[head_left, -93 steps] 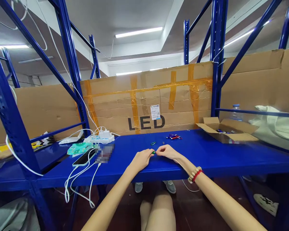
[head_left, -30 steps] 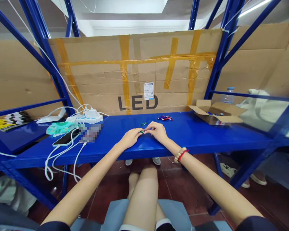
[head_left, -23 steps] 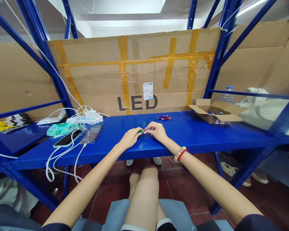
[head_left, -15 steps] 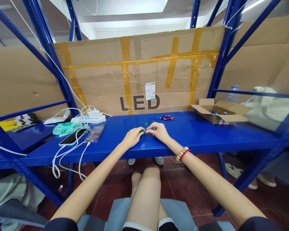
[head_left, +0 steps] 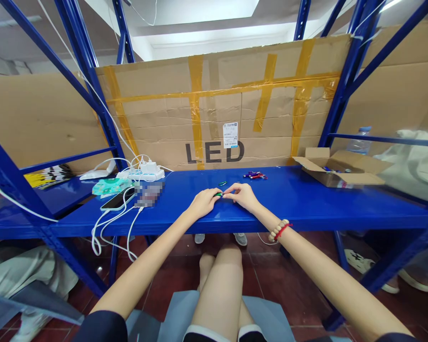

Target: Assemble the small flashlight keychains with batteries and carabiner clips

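Over the front half of the blue table (head_left: 185, 211), my two hands meet fingertip to fingertip. My left hand (head_left: 204, 201) is closed, pinching a small green clip (head_left: 218, 194) that looks like a carabiner. Thumb and forefinger of my right hand (head_left: 245, 195) pinch at the clip's right end; whether they hold a separate small part is too small to tell. Just beyond the fingers lies another green clip (head_left: 222, 183). Farther back and to the right is a small pile of red and blue-purple clips (head_left: 256, 175).
An open cardboard box (head_left: 342, 171) with small items inside stands at the right. Leftward are a phone (head_left: 118, 199), a teal packet (head_left: 110, 186), a white power strip (head_left: 148, 172) and trailing cables. A taped cardboard panel (head_left: 157, 123) closes off the back, between blue posts.
The camera has turned slightly left, so the scene sits farther right. Both hands keep their pinch around the green clip, with hardly any visible movement.
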